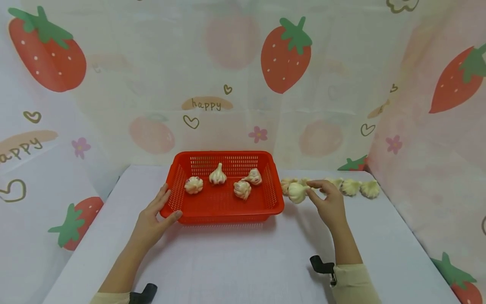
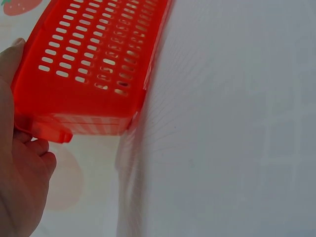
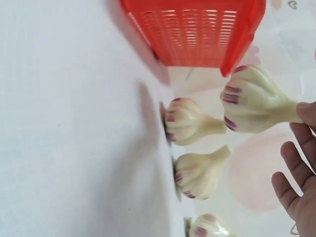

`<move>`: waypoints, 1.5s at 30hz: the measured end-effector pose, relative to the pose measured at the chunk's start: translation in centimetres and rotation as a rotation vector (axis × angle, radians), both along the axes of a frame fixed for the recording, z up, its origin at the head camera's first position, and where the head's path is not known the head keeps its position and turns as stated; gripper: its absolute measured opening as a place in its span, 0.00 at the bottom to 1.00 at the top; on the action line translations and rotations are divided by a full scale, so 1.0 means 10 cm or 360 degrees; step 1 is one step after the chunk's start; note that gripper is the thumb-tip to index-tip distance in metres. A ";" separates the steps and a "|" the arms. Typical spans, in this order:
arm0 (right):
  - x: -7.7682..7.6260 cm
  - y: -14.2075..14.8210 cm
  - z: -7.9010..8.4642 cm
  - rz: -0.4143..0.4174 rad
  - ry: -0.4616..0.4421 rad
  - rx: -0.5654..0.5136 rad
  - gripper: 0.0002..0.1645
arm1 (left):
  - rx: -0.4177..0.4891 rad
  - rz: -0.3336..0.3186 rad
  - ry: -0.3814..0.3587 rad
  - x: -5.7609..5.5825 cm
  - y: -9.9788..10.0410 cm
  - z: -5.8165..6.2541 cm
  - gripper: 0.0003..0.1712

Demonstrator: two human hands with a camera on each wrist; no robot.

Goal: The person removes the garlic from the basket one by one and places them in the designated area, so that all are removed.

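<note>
Here, behind everything, a strawberry-print backdrop [image 1: 235, 46]. Before it, a white tabletop [image 1: 235, 261], bearing near its far edge, left of centre, a red basket [image 1: 224, 219]. At the basket's front left corner, the left hand [image 1: 151, 220], with thumb and fingers closed about the rim. Off the right rim, and much the nearer to the held garlic bulb [image 1: 296, 193], the right hand [image 1: 331, 207]: only a fingertip pinch on the stem, other fingers loose. For that bulb, a place raised above the tabletop, just outside the basket's right rim; long axis roughly sideways, round end toward the basket, stem toward the palm. In the basket, four garlic bulbs [image 1: 218, 175]. Along the far edge, toward its right corner, a row of more bulbs [image 1: 350, 187], partly hidden, count unclear.
</note>
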State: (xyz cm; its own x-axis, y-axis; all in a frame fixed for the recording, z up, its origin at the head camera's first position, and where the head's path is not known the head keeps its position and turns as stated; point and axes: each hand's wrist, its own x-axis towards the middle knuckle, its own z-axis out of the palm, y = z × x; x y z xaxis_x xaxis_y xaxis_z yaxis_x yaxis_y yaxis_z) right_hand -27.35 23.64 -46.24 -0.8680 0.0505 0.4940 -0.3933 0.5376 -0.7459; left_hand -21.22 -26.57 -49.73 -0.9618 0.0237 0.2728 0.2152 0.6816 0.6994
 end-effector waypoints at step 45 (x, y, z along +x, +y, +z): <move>-0.14 -0.08 -0.41 0.0285 -0.0360 0.0125 0.13 | 0.0000 -0.0031 0.0087 -0.01 -0.04 -0.02 0.50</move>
